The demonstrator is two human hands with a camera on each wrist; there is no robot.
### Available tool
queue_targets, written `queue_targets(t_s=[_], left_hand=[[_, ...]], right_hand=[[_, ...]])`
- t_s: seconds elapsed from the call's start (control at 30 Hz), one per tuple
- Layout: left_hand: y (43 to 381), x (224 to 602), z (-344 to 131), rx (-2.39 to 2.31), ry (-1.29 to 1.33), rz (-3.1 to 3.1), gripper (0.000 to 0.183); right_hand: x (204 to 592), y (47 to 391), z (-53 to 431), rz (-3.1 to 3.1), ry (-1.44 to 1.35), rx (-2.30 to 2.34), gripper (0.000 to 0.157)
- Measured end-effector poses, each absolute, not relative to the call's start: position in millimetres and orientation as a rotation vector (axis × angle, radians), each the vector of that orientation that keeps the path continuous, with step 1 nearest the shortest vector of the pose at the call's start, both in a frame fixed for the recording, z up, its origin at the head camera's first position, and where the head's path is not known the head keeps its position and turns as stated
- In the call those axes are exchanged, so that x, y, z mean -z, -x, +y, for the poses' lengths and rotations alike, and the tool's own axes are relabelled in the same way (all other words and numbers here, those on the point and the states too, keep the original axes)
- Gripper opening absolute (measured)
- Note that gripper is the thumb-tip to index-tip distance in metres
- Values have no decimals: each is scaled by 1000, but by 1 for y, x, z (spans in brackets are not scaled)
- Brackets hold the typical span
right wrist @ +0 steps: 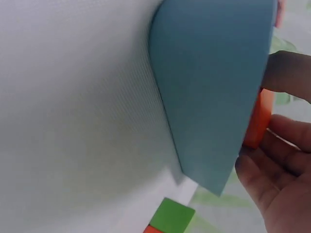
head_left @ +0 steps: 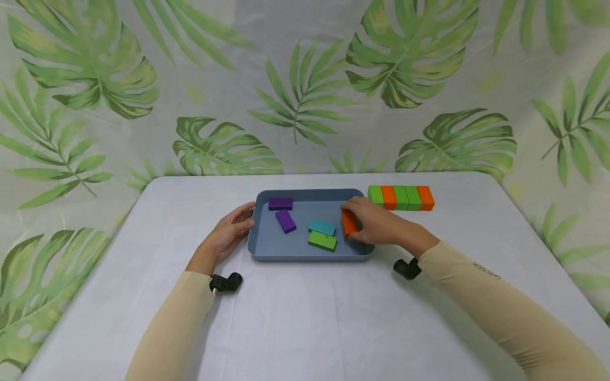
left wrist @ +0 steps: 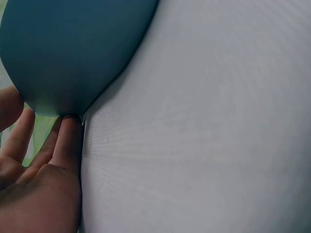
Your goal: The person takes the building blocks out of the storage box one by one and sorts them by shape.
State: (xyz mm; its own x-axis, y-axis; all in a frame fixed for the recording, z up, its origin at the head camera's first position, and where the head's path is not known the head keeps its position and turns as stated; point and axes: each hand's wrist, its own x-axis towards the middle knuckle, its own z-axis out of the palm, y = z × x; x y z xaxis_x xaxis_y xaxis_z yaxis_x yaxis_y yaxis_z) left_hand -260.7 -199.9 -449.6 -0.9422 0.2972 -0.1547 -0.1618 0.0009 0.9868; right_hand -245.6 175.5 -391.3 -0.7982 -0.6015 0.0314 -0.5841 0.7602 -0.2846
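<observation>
In the head view, a blue-grey tray (head_left: 267, 244) lies on the table with loose blocks in it. My right hand (head_left: 383, 222) reaches over the tray's right end and grips an orange block (head_left: 349, 223) between thumb and fingers. That orange block (right wrist: 260, 119) also shows past the tray wall in the right wrist view. Beside the tray's left end is my left hand (head_left: 227, 233), its fairly straight fingers touching the outer wall. Left of the orange block lie a teal block (head_left: 322, 227), a green block (head_left: 322, 241) and two purple blocks (head_left: 286, 221).
Behind the tray's right corner, a row of green and orange blocks (head_left: 401, 198) stands side by side on the white-covered table (head_left: 286, 317). A leaf-patterned cloth (head_left: 314, 153) hangs behind the table's far edge.
</observation>
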Motion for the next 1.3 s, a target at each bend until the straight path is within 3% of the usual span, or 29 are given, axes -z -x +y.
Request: queue_targets(t_s=[0.37,1.3], left_hand=[[260,450,-200,-2026,-155,1948,64],[259,449,-200,-2035,-146,1944,65]], right_hand=[[373,252,222,2930,859,777,62],[379,239,287,3068,715,651,64]])
